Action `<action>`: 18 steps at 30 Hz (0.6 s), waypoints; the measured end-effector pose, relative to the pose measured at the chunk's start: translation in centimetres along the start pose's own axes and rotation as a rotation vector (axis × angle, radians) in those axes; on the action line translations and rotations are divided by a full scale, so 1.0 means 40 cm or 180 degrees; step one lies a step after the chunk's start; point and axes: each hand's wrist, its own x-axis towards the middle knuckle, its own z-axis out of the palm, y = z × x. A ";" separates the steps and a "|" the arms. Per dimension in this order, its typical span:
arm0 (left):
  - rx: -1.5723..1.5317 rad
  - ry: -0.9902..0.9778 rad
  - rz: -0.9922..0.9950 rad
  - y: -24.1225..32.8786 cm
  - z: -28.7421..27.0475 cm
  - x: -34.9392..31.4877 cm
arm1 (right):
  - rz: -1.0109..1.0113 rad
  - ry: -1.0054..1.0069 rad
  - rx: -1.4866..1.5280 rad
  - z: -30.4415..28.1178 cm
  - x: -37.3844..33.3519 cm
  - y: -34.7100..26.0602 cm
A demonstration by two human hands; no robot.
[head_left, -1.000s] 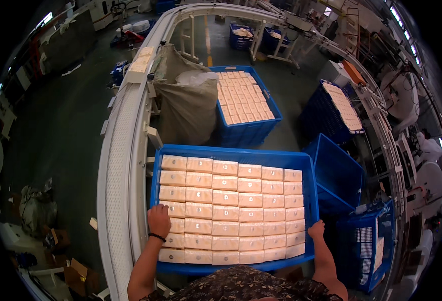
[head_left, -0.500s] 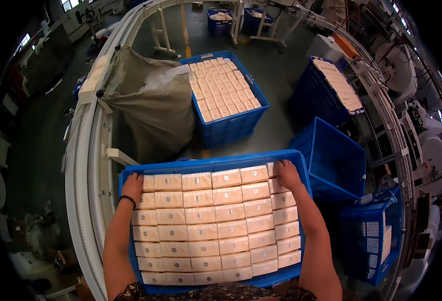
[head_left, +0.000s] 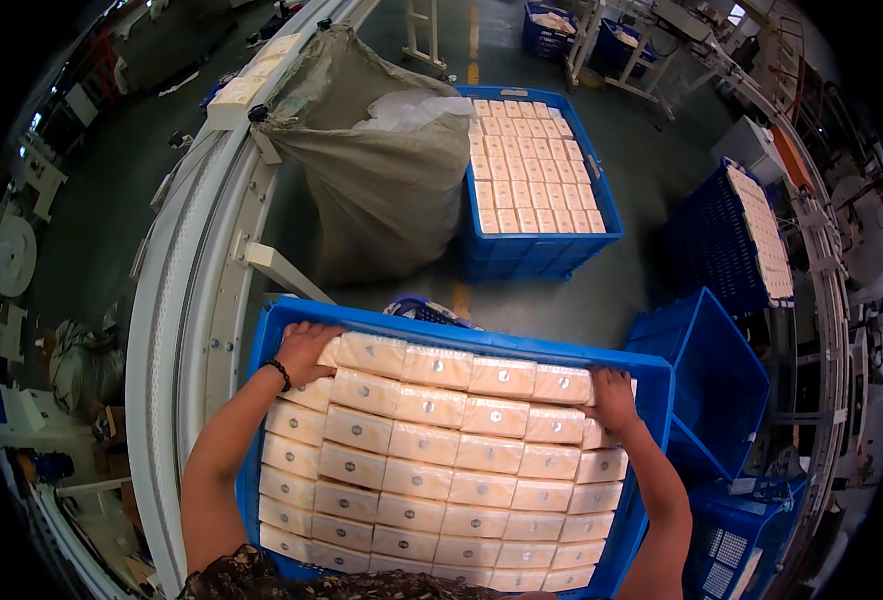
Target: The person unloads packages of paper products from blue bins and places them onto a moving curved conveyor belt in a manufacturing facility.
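Note:
A blue crate (head_left: 491,338) stands right before me, filled with rows of cream-white wrapped packs (head_left: 421,448) that look like tissue packs, each with a small round mark. At the far left corner, my left hand (head_left: 309,352), with a dark beaded bracelet on its wrist, is closed over the left end pack of the far row. My right hand (head_left: 613,400) bends its fingers over the pack at that row's right end, next to the crate's right wall. Both hands largely cover the end packs; some fingertips are hidden.
A white conveyor rail (head_left: 196,270) curves along the left. Behind the crate stand a greyish sack (head_left: 371,190) with clear plastic and another pack-filled blue crate (head_left: 541,245). To the right are an open blue crate (head_left: 696,390) and a tilted dark-blue basket (head_left: 716,235) of packs.
The view has shifted and turned, so the crate sits tilted and further right. My left hand has come inward over the far row's end pack; my right hand remains at the other end.

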 end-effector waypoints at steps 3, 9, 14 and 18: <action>0.0006 0.0043 0.0108 -0.003 0.002 0.009 | 0.0045 0.0043 0.0021 0.004 0.000 -0.006; 0.0142 0.0032 0.0076 0.012 0.003 0.006 | -0.0071 0.0342 -0.0219 0.005 -0.005 -0.029; 0.0251 0.0450 0.0182 0.027 0.006 -0.017 | -0.0309 0.0599 -0.0142 0.011 -0.016 -0.005; 0.0247 0.0919 0.0373 0.069 -0.118 -0.105 | -0.0357 0.1006 0.0018 -0.063 -0.042 -0.024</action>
